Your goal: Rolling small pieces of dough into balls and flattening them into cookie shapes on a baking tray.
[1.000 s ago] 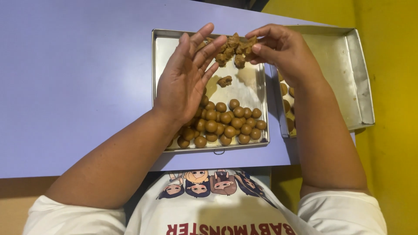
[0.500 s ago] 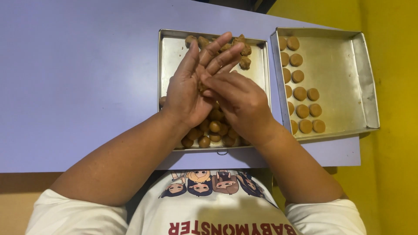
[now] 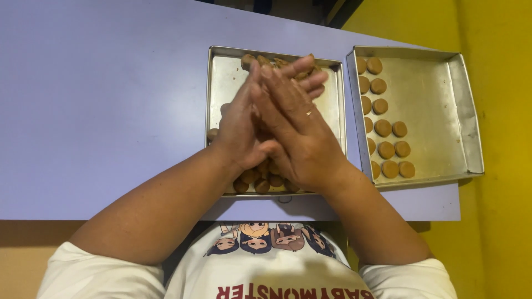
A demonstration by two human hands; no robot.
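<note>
Palms are now pressed flat together, right hand (image 3: 302,130) laid over left hand (image 3: 241,127), above the tray of dough balls (image 3: 219,83), whereas a second ago they were apart; a piece is judged hidden between them, being rolled, flattened rounds (image 3: 386,149) waiting in the neighbouring tray (image 3: 438,111).

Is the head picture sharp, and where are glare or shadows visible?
Head view: mostly sharp; the pressed-together left hand and right hand look slightly soft; mild glare on the right tray; the hands shade the left tray; a dark shadow lies under the table edge.
</note>
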